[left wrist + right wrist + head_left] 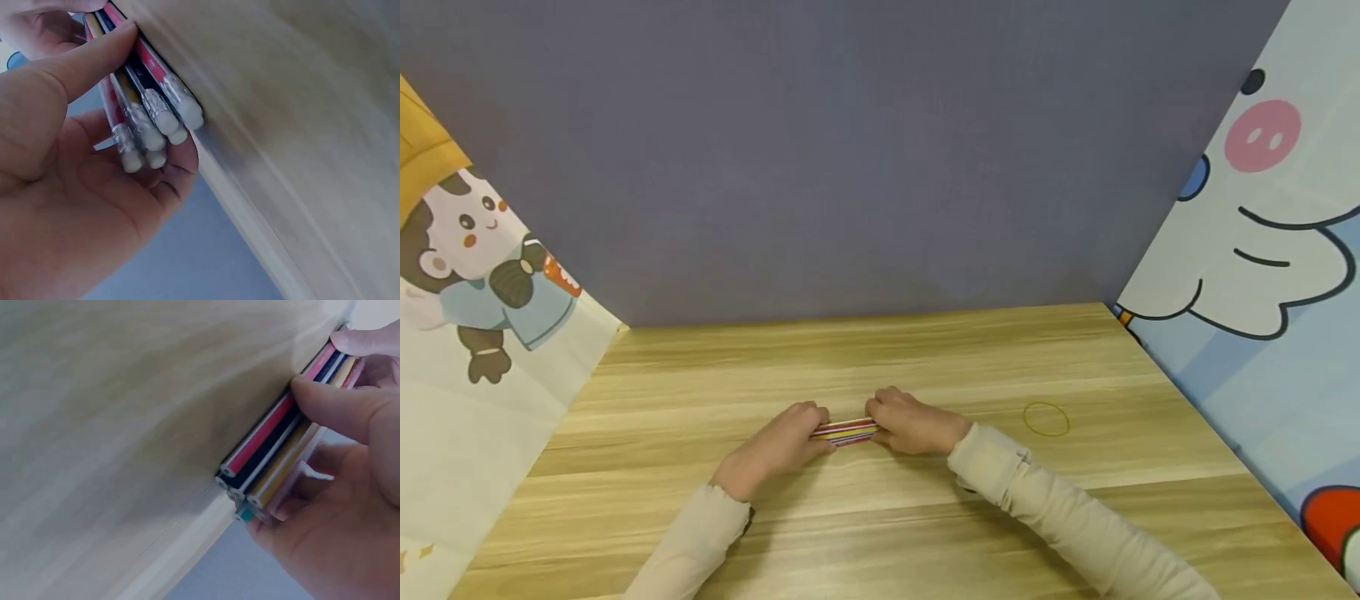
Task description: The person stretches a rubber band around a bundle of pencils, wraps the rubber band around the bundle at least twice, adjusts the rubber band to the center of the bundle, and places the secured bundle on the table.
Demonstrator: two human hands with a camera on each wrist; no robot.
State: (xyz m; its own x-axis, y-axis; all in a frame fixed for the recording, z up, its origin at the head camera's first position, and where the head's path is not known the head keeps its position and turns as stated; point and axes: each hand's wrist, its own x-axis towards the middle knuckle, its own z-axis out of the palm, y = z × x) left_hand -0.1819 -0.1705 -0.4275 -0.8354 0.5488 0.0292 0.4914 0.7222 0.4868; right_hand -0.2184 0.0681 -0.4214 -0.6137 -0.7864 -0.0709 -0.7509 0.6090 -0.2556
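1. Setting: a three-sided, booth-like work area around a counter (850, 550), decorated in a childlike style; the type of building surrounding it cannot be told.
2. Counter surface: pale wood-grain finish, spanning the space between the walls.
3. Far wall (865, 167): plain grey-violet, rising along the counter's far edge.
4. Left wall (467, 458): cream, printed with a cartoon figure (475, 250) in yellow headwear and blue clothing.
5. Right wall (1300, 387): pale blue, bearing a large white cartoon animal (1307, 183) with a pink snout.
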